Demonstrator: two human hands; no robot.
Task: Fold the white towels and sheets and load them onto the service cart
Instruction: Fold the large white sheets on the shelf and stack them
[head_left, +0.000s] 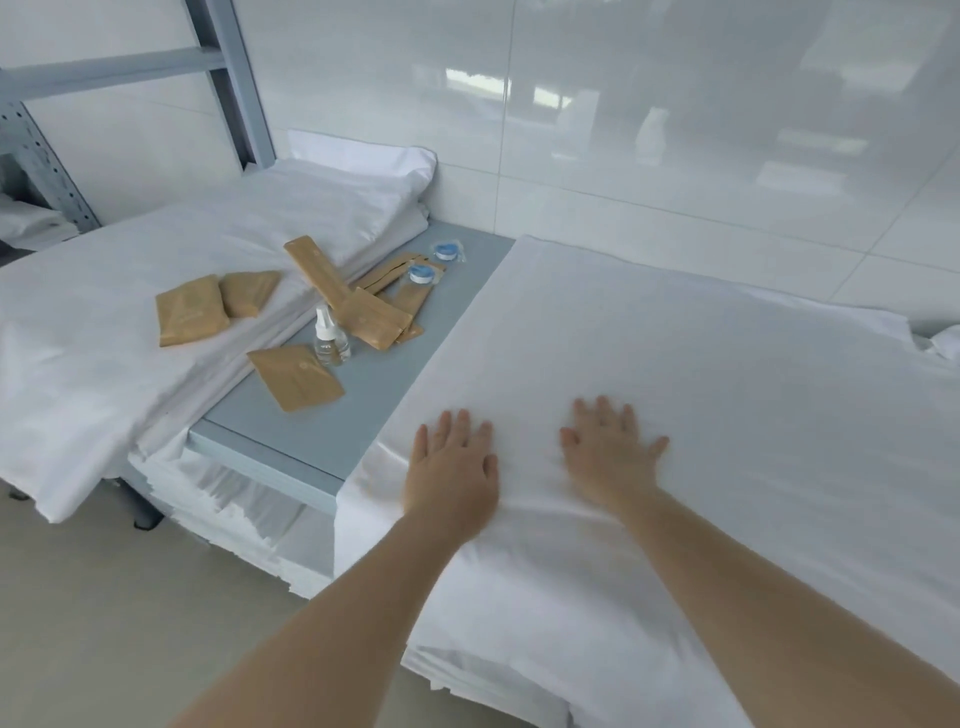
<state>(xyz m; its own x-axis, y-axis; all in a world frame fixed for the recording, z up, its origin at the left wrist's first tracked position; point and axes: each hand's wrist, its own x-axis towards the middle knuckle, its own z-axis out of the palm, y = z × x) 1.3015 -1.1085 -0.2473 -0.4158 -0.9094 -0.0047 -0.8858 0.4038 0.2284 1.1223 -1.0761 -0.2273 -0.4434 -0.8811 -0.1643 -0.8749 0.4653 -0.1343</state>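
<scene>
both hands, left hand and right hand, lay spread flat, palms down on the white sheet over the desk, apparently smoothing it for folding.

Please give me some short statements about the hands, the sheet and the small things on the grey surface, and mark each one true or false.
1. Both hands lie flat, palms down, on the white sheet. True: left hand, right hand.
2. The left hand holds the spray bottle. False: the bottle stands alone on the grey surface.
3. Brown packets lie left of the hands. True.
4. The sheet under the hands is blue. False: it is white.
5. The two blue-lidded containers sit on the sheet under the hands. False: they rest on the grey surface near the wall.
</scene>
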